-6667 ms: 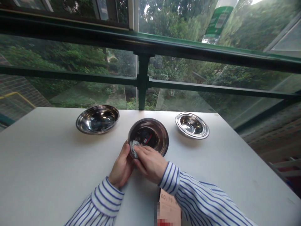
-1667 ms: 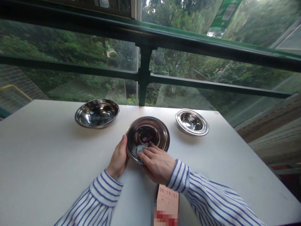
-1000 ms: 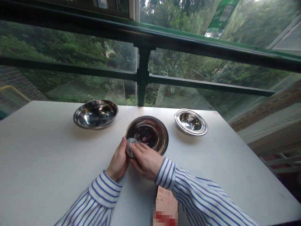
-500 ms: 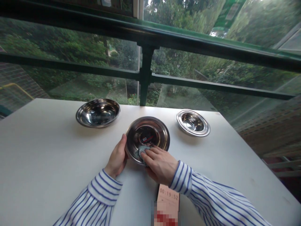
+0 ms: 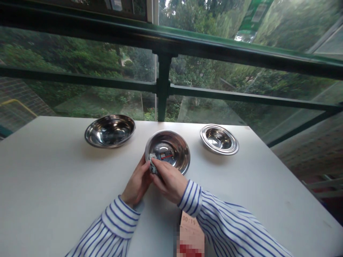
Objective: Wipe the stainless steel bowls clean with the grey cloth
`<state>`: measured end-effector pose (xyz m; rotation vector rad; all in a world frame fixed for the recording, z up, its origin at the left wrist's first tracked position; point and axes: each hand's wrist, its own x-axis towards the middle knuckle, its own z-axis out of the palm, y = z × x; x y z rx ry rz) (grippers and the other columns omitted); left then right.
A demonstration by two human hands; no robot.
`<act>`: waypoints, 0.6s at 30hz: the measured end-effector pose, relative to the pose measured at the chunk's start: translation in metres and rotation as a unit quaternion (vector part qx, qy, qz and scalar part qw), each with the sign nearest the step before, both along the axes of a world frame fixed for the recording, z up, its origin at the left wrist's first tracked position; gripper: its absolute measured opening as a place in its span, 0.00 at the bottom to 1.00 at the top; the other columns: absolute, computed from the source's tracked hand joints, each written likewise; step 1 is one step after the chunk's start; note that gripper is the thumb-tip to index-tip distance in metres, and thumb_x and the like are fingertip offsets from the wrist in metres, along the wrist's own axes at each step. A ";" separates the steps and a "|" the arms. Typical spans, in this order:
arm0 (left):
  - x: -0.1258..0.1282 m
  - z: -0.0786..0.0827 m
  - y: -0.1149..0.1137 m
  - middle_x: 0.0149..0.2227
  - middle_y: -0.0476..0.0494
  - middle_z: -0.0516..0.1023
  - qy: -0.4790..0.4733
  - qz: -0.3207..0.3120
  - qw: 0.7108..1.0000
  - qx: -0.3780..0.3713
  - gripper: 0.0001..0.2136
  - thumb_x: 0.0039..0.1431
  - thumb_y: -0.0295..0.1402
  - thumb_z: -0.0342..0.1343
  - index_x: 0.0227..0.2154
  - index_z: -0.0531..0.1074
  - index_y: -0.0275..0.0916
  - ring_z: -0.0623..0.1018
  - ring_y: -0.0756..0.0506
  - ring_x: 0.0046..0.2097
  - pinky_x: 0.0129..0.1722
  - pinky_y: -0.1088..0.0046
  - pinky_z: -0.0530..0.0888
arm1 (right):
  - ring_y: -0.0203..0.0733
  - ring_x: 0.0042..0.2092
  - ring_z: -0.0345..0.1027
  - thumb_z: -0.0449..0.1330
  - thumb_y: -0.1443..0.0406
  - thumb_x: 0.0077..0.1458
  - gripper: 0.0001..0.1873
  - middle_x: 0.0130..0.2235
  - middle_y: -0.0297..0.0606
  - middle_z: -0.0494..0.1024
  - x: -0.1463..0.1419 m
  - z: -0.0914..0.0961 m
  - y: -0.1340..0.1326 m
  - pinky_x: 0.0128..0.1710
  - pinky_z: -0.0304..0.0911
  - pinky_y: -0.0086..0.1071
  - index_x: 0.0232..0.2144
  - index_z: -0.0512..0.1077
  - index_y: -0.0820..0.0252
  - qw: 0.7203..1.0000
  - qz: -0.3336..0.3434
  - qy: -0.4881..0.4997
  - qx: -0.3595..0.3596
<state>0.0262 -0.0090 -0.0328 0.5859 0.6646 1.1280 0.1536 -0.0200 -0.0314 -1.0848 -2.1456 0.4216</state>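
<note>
White tbl: cloth sits btwn R fingers & bowl.

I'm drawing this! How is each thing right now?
Middle bowl: held, open side up
Left bowl: open side up
Right bowl: open side up
Cloth: bunched, at middle bowl's left rim
Left hand: holding middle bowl
Right hand: gripping cloth
Timer screen: lit, partly covered
Bottle: partly out of view
</note>
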 end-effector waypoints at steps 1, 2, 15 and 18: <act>0.000 0.000 0.000 0.53 0.48 0.73 0.006 -0.003 1.000 -0.003 0.20 0.57 0.34 0.55 0.54 0.67 0.47 0.70 0.43 0.55 0.55 0.67 0.65 | 0.49 0.52 0.66 0.50 0.67 0.57 0.22 0.50 0.56 0.70 0.000 0.000 0.000 0.50 0.64 0.43 0.54 0.59 0.70 1.000 -0.001 0.003 0.002; 0.000 0.000 0.000 0.54 0.48 0.72 0.011 -0.003 1.000 -0.005 0.20 0.57 0.35 0.55 0.54 0.67 0.47 0.69 0.43 0.55 0.55 0.67 0.65 | 0.49 0.52 0.65 0.50 0.67 0.57 0.22 0.51 0.56 0.70 -0.001 0.000 0.000 0.51 0.64 0.43 0.54 0.59 0.71 1.000 0.002 0.003 0.003; -0.009 -0.002 0.005 0.52 0.47 0.74 0.054 0.011 0.998 0.016 0.21 0.55 0.37 0.56 0.53 0.67 0.48 0.73 0.39 0.51 0.47 0.63 0.73 | 0.46 0.43 0.67 0.55 0.65 0.54 0.20 0.43 0.47 0.74 0.052 0.019 -0.006 0.44 0.64 0.38 0.50 0.64 0.66 0.959 0.105 -0.262 -0.032; -0.007 -0.002 0.004 0.52 0.45 0.74 0.042 -0.001 0.999 0.009 0.22 0.57 0.39 0.54 0.55 0.65 0.46 0.72 0.39 0.52 0.49 0.63 0.72 | 0.46 0.47 0.65 0.53 0.65 0.56 0.22 0.47 0.49 0.73 0.040 0.015 -0.005 0.50 0.62 0.38 0.52 0.62 0.70 0.969 0.124 -0.213 -0.030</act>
